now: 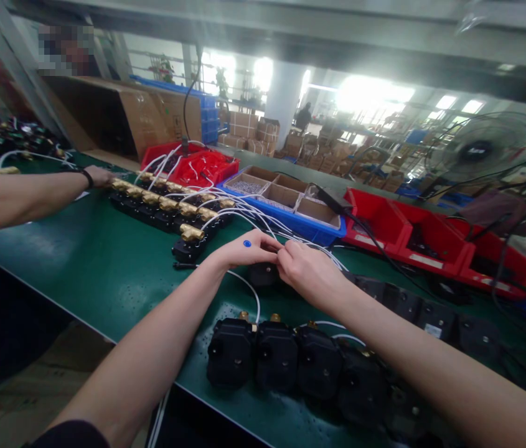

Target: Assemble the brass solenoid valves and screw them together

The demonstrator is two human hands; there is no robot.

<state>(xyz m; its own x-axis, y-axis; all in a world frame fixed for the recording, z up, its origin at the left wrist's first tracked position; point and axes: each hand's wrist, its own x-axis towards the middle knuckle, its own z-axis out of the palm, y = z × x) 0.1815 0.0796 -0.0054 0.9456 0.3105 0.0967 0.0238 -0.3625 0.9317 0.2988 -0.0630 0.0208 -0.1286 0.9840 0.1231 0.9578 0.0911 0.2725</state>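
My left hand point(244, 250) and my right hand point(307, 270) meet over the green table point(94, 261), fingertips pinched together on a thin white wire point(249, 289). A small black part point(263, 274) lies just under them. In front of me stands a row of black valve units point(286, 358) with brass tops. Farther back lies a second row of units with brass fittings point(169, 204) and white wires.
A co-worker's arm point(24, 196) reaches in from the left to the brass row's far end. Red bins point(412, 236), a blue tray point(291, 202) with cardboard compartments, cardboard boxes point(132, 115) and a fan point(484, 149) stand behind.
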